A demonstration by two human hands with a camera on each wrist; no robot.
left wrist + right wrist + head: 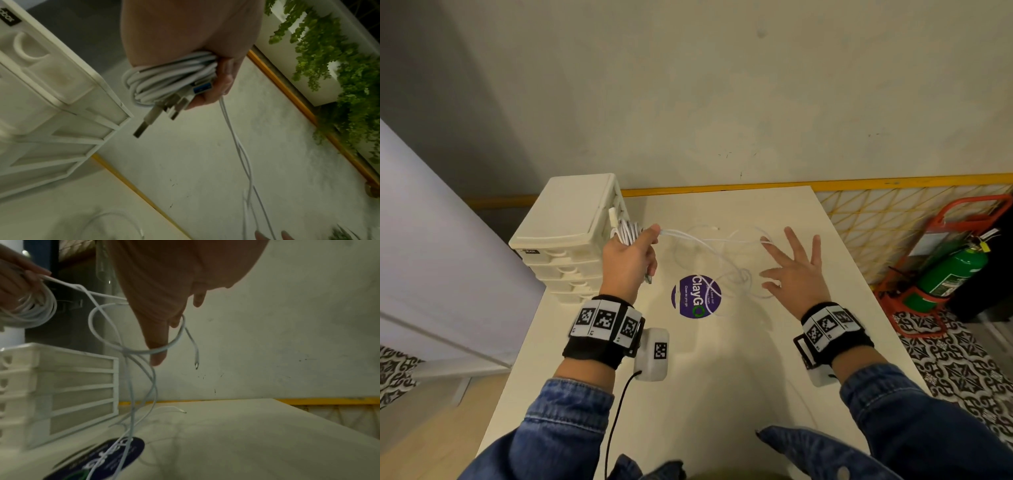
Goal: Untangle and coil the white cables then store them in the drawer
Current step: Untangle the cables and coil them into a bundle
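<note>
My left hand (631, 251) grips a coiled bundle of white cables (170, 81), raised beside the drawer unit. USB plugs (148, 120) stick out of the bundle. Loose white strands (709, 246) run from that hand rightward and down to a tangle (739, 277) on the table. My right hand (796, 270) hovers over the tangle with fingers spread and straight. In the right wrist view a cable loop (144, 348) hangs across its fingers (158, 344), and one free cable end (196, 365) dangles. The white stacked drawer unit (571, 236) stands at the table's back left, all its drawers closed.
A white table (722, 377) carries a round purple sticker (697, 296) under the strands. A plain wall rises right behind it. A green fire extinguisher (948, 274) in an orange stand sits on the floor to the right, beside a yellow lattice (876, 219).
</note>
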